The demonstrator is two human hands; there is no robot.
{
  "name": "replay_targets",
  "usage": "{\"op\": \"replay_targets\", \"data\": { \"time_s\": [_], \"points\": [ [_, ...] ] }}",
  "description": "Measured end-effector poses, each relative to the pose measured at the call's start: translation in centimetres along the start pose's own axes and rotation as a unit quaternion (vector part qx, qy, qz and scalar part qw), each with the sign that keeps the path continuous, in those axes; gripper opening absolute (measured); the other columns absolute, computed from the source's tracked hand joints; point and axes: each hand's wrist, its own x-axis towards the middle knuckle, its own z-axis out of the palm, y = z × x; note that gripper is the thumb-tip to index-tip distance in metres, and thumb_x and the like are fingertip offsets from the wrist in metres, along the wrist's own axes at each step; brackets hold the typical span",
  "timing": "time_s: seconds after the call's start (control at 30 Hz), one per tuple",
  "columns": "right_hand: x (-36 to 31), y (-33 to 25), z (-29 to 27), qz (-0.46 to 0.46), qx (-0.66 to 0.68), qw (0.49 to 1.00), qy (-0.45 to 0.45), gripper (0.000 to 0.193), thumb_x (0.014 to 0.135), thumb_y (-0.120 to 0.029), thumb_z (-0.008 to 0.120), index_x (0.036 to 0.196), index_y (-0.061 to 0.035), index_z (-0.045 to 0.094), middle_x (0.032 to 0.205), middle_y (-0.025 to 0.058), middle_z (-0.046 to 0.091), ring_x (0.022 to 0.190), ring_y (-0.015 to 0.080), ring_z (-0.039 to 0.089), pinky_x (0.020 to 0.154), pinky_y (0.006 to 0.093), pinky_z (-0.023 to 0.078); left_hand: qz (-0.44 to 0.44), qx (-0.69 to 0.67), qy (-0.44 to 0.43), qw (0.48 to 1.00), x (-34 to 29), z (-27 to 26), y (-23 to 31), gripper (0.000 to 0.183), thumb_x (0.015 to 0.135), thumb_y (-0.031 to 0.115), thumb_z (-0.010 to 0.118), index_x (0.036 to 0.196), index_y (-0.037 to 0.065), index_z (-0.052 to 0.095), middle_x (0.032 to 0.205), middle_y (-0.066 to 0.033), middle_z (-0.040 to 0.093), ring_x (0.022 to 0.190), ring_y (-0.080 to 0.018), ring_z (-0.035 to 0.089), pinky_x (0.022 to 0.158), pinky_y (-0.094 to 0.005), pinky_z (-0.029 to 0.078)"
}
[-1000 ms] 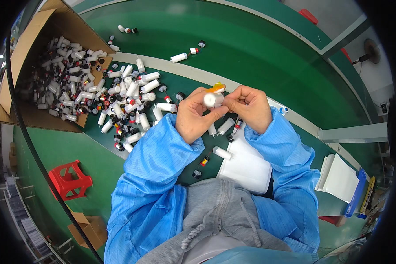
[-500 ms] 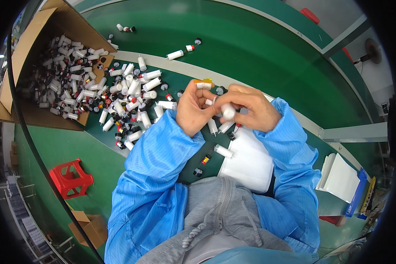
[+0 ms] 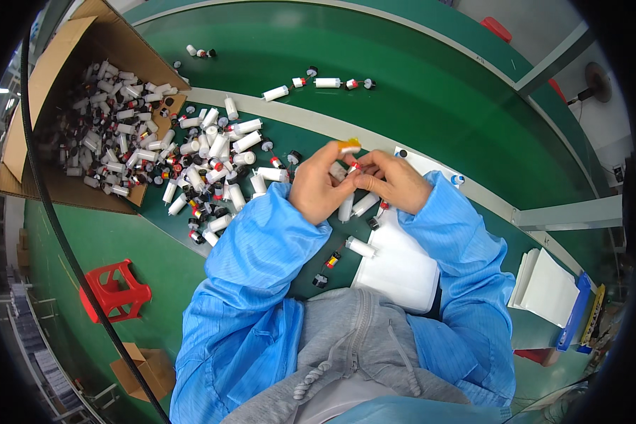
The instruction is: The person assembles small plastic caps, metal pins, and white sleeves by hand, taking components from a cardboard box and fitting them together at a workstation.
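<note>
My left hand [image 3: 316, 187] and my right hand [image 3: 397, 182] meet above the green table, fingertips almost touching. Between them is a small red-and-white part [image 3: 354, 167], pinched by my right thumb and fingers. A whitish cylinder [image 3: 338, 172], partly hidden, sits in the closed fingers of my left hand. At my left index fingertip shows a white piece with a yellow tab [image 3: 349, 145]; whether it is held or wrapped on the finger is unclear. Below the hands lie a white cylinder [image 3: 364, 204] and a black cap [image 3: 373, 223]. Nearer me another cylinder [image 3: 360, 246] touches a white sheet [image 3: 399, 272].
A tipped cardboard box [image 3: 46, 92] spills many white cylinders and red-and-black parts into a heap [image 3: 215, 159] at left. Beyond a pale rail, the green belt [image 3: 417, 71] carries several parts, including a white cylinder [image 3: 327, 83]. A red stool [image 3: 116, 290] stands on the floor.
A white cylinder with small red and black parts now lies on the belt where none showed before. The white cylinder earlier in my right fingers is gone; they now pinch a small red-and-white part.
</note>
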Motion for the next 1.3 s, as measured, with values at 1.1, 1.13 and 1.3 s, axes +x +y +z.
{"op": "replay_targets", "data": {
  "time_s": [1.1,1.13,1.3],
  "points": [
    [-5.5,-1.1,-2.5,-0.228,-0.068,0.913,0.331,0.023,0.072,0.001,0.073,0.094,-0.0005,0.066,0.101,0.0109,0.060,0.094,0.0257,0.059,0.076,0.0304,0.048,-0.142,-0.376,-0.290,0.869,-0.1,-0.5,-0.5,0.036,0.096,0.005,0.054,0.131,-0.005,0.051,0.106,-0.0155,0.068,0.085,-0.0147,0.064,0.080,-0.0268,0.052],
    [-6.8,0.4,-2.8,-0.126,-0.023,0.948,0.291,0.021,0.073,0.001,0.073,0.094,-0.0008,0.066,0.099,0.0106,0.061,0.093,0.0252,0.059,0.076,0.0313,0.048,-0.155,-0.439,-0.281,0.839,0.0,-0.5,-0.2,0.037,0.096,0.005,0.054,0.132,-0.004,0.050,0.108,-0.0156,0.067,0.087,-0.0149,0.064,0.080,-0.0271,0.052],
    [-10.3,2.3,0.8,-0.106,-0.206,0.934,0.270,0.019,0.076,0.000,0.069,0.094,0.0015,0.066,0.097,0.0121,0.062,0.093,0.0278,0.060,0.080,0.0354,0.050,-0.156,-0.509,-0.224,0.816,0.0,0.2,0.1,0.042,0.095,0.002,0.055,0.137,0.000,0.047,0.116,-0.0133,0.063,0.092,-0.0167,0.063,0.081,-0.0272,0.050]
  ]
}}
